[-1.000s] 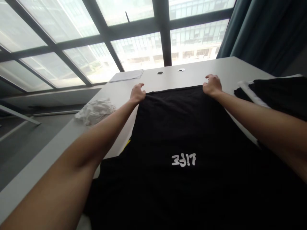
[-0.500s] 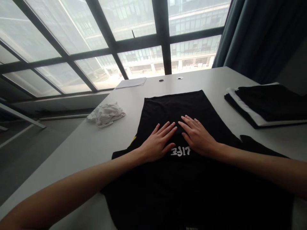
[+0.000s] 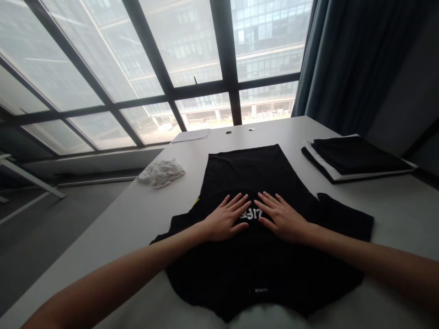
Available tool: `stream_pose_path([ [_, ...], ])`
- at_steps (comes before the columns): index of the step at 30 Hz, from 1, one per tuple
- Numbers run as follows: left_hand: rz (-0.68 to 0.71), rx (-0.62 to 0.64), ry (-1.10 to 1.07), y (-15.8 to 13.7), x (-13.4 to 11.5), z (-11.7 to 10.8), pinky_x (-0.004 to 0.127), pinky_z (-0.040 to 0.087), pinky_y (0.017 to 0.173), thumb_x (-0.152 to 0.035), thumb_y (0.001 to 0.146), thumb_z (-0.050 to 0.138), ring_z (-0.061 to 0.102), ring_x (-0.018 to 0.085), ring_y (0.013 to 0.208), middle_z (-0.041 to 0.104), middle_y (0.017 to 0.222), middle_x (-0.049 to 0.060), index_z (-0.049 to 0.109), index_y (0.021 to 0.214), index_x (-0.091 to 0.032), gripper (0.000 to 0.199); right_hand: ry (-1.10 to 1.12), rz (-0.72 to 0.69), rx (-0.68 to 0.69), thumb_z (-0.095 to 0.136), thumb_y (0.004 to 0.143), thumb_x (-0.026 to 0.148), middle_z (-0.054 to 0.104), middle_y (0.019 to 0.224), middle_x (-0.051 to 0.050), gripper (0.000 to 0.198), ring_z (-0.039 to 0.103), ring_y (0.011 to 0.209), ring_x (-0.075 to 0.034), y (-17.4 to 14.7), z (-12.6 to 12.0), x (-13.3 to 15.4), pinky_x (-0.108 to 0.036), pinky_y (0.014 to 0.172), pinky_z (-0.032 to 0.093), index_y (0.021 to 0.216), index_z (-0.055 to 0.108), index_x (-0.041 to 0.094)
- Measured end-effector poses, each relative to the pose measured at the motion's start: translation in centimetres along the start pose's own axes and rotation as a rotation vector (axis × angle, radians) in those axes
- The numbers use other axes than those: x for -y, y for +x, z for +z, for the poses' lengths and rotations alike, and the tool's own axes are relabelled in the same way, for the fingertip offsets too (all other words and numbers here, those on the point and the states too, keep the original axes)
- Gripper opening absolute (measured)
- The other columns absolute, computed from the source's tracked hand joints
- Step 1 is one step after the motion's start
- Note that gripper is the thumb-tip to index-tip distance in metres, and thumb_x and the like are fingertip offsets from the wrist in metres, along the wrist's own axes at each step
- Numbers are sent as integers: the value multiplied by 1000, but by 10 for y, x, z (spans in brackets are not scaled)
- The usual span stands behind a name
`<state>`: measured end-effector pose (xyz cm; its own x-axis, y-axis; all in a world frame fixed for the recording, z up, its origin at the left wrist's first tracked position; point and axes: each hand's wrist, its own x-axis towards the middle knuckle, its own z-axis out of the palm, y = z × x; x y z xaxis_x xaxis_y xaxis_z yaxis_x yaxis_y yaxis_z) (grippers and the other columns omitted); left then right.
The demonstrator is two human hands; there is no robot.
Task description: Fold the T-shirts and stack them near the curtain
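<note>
A black T-shirt (image 3: 254,169) lies spread on the white table, its hem toward the window and its neckline toward me. White lettering on its chest appears upside down and is partly covered by my fingers. My left hand (image 3: 226,218) rests flat on the shirt at the left of the lettering, fingers spread. Mirroring it, my right hand (image 3: 281,217) lies flat at the right of the lettering, fingers also apart. A bit of yellow shows at the shirt's left side. Near the neckline there is a small pale label print.
A crumpled white cloth (image 3: 162,173) sits at the table's left edge. Folded black and white garments (image 3: 356,157) are stacked at the right. Some paper (image 3: 190,135) lies at the far edge of the white table (image 3: 137,237), before the windows. A dark curtain (image 3: 339,64) hangs at right.
My view has tilted up, showing more window and the shirt's neckline. Both hands have slid a little toward me over the shirt, now beside the lettering.
</note>
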<state>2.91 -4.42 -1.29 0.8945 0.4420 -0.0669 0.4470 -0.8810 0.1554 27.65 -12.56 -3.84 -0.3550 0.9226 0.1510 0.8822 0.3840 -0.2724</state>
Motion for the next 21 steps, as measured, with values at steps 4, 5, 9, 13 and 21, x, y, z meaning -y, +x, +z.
stream_pose_path([
  [4,-58,12,4,-4,-6,1,58,7,126,-62,102,41,3,30,158,8,171,3,16,164,-32,73,-4,46,14,39,103,53,27,166,-11,64,18,156,-27,-2,-3,3,-54,125,18,158,39,20],
  [5,-55,9,-1,-7,-7,1,58,8,126,-62,102,42,3,31,158,8,171,4,16,164,-32,74,-1,46,18,40,103,53,27,166,-11,64,18,156,-27,-4,-3,4,-54,125,18,158,39,19],
  [9,-27,8,-44,-15,-7,-5,54,14,126,-61,103,40,12,28,157,15,170,3,21,163,-34,69,30,26,17,42,102,54,27,166,-10,64,19,156,-27,-15,-3,8,-54,125,18,158,40,21],
  [13,-123,-80,-46,5,13,-15,50,15,126,-56,107,31,17,24,157,23,169,4,24,163,-30,62,71,49,-8,40,103,50,33,164,-11,59,23,155,-27,-6,-5,4,-54,124,21,154,46,21],
  [21,-463,-110,-23,90,113,-17,65,14,121,-57,105,24,13,33,157,20,169,9,31,160,-25,64,-25,241,-56,36,104,34,32,165,-16,54,23,155,-30,98,-17,-70,-58,122,23,153,46,12],
])
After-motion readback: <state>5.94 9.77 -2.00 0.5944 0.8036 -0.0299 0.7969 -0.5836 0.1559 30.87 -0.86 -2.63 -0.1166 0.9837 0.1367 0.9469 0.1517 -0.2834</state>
